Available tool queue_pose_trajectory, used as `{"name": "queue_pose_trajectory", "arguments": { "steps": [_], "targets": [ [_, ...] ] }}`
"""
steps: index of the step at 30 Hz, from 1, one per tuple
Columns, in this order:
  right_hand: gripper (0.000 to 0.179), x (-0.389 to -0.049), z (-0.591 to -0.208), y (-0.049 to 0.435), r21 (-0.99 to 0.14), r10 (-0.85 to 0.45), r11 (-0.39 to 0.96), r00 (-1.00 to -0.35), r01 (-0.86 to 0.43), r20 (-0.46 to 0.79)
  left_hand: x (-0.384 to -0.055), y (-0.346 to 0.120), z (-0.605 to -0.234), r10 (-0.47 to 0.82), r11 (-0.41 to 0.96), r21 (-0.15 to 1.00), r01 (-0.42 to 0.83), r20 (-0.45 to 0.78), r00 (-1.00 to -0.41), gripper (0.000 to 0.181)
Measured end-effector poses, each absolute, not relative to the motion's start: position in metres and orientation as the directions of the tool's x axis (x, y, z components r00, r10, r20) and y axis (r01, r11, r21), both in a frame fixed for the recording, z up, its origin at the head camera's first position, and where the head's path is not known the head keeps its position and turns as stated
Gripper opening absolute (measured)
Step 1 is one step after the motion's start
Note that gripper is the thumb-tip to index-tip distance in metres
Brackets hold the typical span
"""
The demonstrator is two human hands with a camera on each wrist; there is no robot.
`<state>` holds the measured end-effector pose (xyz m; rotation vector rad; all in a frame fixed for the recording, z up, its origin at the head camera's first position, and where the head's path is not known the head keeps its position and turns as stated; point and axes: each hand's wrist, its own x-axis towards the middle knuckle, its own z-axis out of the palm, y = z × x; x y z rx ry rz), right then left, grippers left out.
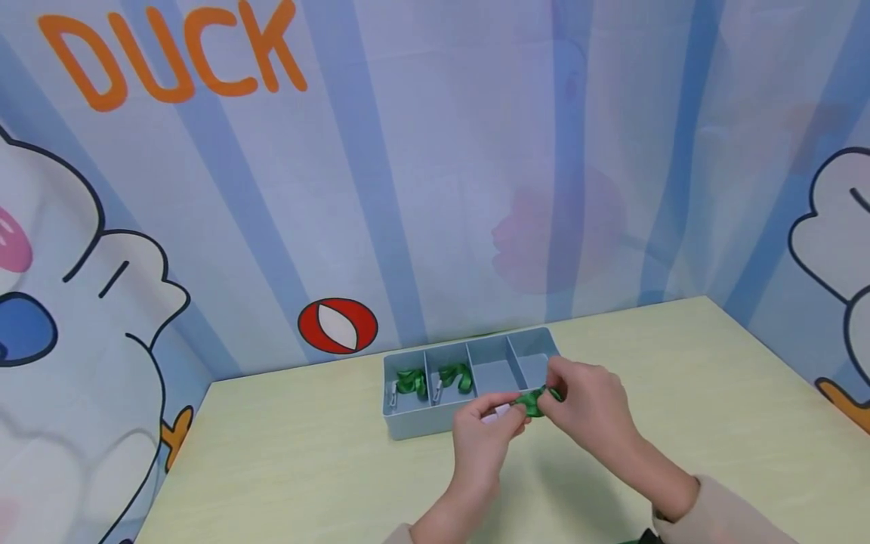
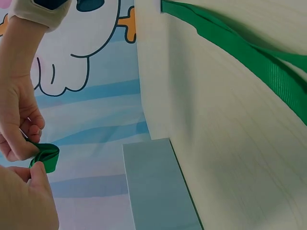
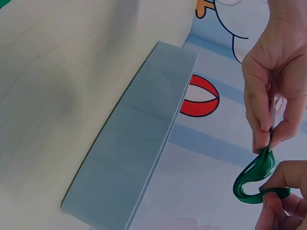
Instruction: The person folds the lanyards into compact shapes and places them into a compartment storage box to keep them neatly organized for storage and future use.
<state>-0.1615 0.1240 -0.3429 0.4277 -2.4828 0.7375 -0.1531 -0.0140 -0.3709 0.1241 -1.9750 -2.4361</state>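
Observation:
A green lanyard, folded into a bundle, is held between both hands in front of the box. My left hand pinches it at the end with a white fitting. The right hand pinches the other end of the folded strap between thumb and fingers. In the right wrist view the strap bends in a loop between the left hand above and the right hand below. Just behind the hands stands a blue-grey divided box.
Two more green lanyards, one in the leftmost compartment and one beside it, lie bundled with their clips. Another green strap stretches over the table. A printed cloth wall stands behind the box.

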Motion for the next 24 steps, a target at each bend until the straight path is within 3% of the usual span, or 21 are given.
{"name": "queue_pose_trajectory", "arguments": {
  "steps": [13,19,24],
  "targets": [
    [0.016,-0.156,-0.343,0.122,-0.586,-0.201,0.653,-0.856,-0.480,0.477,-0.156,-0.014,-0.374,-0.091,-0.207,0.978,-0.002,-0.021,-0.996,0.017],
    [0.005,-0.158,-0.341,0.128,-0.726,-0.305,0.516,-0.890,-0.454,0.340,-0.156,-0.015,-0.376,-0.084,-0.209,0.978,0.021,0.003,-0.996,0.016],
    [0.013,-0.160,-0.340,0.134,-0.815,-0.347,0.443,-0.910,-0.374,0.229,-0.156,-0.017,-0.378,-0.074,-0.199,0.980,0.030,0.016,-0.997,0.016]
  ]
}}
